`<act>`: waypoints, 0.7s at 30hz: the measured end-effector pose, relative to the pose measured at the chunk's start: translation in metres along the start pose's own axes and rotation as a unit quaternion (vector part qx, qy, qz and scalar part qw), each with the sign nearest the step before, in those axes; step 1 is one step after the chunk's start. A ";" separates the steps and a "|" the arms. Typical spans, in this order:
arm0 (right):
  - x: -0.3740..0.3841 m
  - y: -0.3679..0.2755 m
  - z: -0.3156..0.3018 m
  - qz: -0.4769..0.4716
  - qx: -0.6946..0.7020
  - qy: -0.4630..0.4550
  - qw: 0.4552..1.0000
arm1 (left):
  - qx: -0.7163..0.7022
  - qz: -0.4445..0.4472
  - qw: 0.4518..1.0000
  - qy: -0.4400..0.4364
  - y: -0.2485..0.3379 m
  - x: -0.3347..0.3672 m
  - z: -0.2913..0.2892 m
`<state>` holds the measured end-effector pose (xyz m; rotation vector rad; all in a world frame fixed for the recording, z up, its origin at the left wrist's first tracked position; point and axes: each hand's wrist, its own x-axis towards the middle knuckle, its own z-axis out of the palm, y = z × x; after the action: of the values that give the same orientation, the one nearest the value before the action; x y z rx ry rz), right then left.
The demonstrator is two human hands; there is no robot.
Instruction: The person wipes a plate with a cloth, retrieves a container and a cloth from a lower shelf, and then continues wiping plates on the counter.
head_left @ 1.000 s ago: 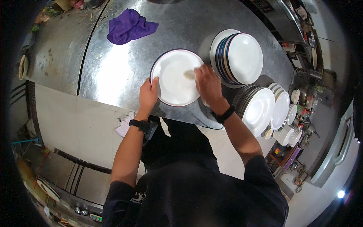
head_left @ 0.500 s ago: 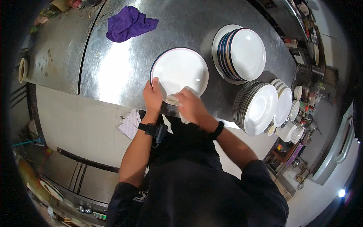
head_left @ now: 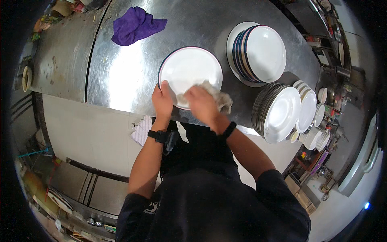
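Observation:
A round white plate [head_left: 189,66] with a dark blue and pink rim is in front of me, over the near part of the steel table. My left hand [head_left: 163,103] grips its near-left edge, thumb on top of the plate. In my right hand [head_left: 201,104] is a crumpled off-white cloth [head_left: 219,99], pressed against the near right part of the plate. The cloth spreads out past the plate's right edge. The fingers of my right hand are slightly blurred.
A purple cloth [head_left: 137,26] lies bunched on the steel table [head_left: 193,24]. To the right stand a stack of blue-rimmed plates [head_left: 266,54] on a larger plate and a stack of white plates [head_left: 282,115]. More white dishes [head_left: 308,111] continue beyond them. A striped cloth [head_left: 141,131] shows below the table edge.
My right hand has shifted slightly over the plate, and the cloth, mostly bunched under the hand before, now fans out to its right. My left hand keeps its grip on the plate.

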<state>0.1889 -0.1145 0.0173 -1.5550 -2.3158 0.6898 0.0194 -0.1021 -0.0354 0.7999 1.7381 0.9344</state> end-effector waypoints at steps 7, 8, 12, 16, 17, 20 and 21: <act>0.011 0.040 -0.035 -0.011 0.052 0.036 0.998 | 0.037 0.012 0.999 -0.035 0.002 0.003 -0.002; 0.020 0.049 -0.031 0.023 0.016 0.082 0.996 | 0.028 0.015 0.999 -0.029 0.004 0.002 0.001; 0.027 0.018 -0.010 0.060 -0.041 0.027 0.997 | -0.002 0.020 1.000 0.002 0.005 -0.002 0.006; 0.021 -0.018 -0.003 -0.038 0.055 -0.047 0.997 | 0.013 0.001 1.000 0.000 0.000 0.004 0.002; 0.018 -0.018 -0.009 -0.039 0.054 -0.045 0.997 | 0.028 -0.009 1.000 -0.008 -0.002 0.006 0.001; -0.005 -0.001 -0.035 -0.115 0.078 -0.101 0.985 | 0.026 -0.003 1.000 0.000 -0.003 0.006 0.002; -0.014 0.010 -0.044 -0.116 0.074 -0.101 0.985 | 0.023 -0.001 1.000 -0.001 -0.003 0.007 0.004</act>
<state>0.2233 -0.1136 0.0502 -1.1750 -2.4723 0.9712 0.0209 -0.0964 -0.0421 0.8281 1.7638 0.8952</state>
